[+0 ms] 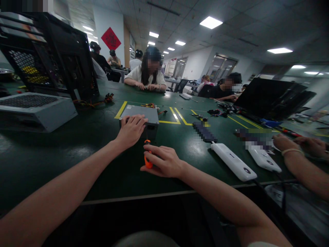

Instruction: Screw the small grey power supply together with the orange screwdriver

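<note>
1. Plainly, the left hand (pixel 131 131) lay palm down over the near left part of a grey, rectangular metal box (pixel 141 110), its fingers slightly bent and close together. It was unclenched, touching the top and near edge without wrapping round the box.

2. The right hand (pixel 166 161), just in front of the box, was partly curled, grasping a screwdriver with a bright orange handle (pixel 148 163) and a thin shaft. The fingers crossed the handle from the right, with the thumb below.

3. The screwdriver's shaft pointed away from the person, towards the dark near face of the box; whether its tip touched that face could not be told.

4. The box itself sat flat on a glossy dark-green tabletop (pixel 108 185). Thin multicoloured wires (pixel 149 105) lay at its far edge.

5. Left of the box stood a larger grey metal casing with a perforated top (pixel 55 118), well apart from it.

6. Well to the right of the box lay a long white plastic device with a round dark button (pixel 232 160).

7. Across the tabletop beyond the box, a person in a white top (pixel 131 77) leaned on folded forearms.
</note>
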Tool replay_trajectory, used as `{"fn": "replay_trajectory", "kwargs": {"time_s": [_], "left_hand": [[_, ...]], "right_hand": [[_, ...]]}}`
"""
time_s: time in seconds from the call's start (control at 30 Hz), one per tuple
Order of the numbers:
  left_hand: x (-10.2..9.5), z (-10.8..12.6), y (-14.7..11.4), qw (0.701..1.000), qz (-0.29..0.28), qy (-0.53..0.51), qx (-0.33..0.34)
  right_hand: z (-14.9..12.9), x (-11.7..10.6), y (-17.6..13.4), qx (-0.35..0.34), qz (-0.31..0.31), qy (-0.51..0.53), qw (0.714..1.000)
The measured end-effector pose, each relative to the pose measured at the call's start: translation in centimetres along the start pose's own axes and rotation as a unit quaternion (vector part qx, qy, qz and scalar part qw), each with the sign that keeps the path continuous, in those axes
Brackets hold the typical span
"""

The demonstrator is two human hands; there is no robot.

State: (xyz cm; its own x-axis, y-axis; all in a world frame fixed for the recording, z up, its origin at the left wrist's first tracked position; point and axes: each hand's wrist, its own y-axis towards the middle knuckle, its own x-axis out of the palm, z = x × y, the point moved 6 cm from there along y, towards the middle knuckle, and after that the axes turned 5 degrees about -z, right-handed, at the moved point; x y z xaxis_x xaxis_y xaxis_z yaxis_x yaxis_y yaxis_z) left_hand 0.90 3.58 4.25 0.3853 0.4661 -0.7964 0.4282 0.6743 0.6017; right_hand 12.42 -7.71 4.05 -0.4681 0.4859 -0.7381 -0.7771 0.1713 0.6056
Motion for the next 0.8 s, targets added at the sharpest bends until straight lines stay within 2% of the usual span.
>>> {"fn": "replay_trajectory", "kwargs": {"time_s": [0.13, 0.23, 0.37, 0.5, 0.67, 0.8], "left_hand": [[0.0, 0.0, 0.0, 1.000, 0.002, 0.007, 0.000], [0.0, 0.0, -0.1, 1.000, 0.005, 0.006, 0.000], [0.0, 0.0, -0.1, 1.000, 0.004, 0.010, 0.002], [0.0, 0.0, 0.0, 1.000, 0.002, 0.009, 0.001], [-0.1, 0.1, 0.0, 1.000, -0.005, 0.003, 0.001], [-0.3, 0.2, -0.1, 1.000, -0.008, 0.016, 0.002]], "right_hand": [[0.3, 0.4, 0.0, 0.026, -0.039, 0.039, 0.998], [0.0, 0.4, 0.2, 0.015, -0.066, 0.034, 0.997], [-0.2, -0.2, 0.2, 0.007, -0.019, -0.019, 1.000], [0.3, -0.4, 0.0, 0.036, 0.025, 0.007, 0.999], [0.0, -0.4, 0.2, 0.016, -0.012, 0.007, 1.000], [-0.2, -0.9, 0.4, 0.000, 0.019, -0.017, 1.000]]}}
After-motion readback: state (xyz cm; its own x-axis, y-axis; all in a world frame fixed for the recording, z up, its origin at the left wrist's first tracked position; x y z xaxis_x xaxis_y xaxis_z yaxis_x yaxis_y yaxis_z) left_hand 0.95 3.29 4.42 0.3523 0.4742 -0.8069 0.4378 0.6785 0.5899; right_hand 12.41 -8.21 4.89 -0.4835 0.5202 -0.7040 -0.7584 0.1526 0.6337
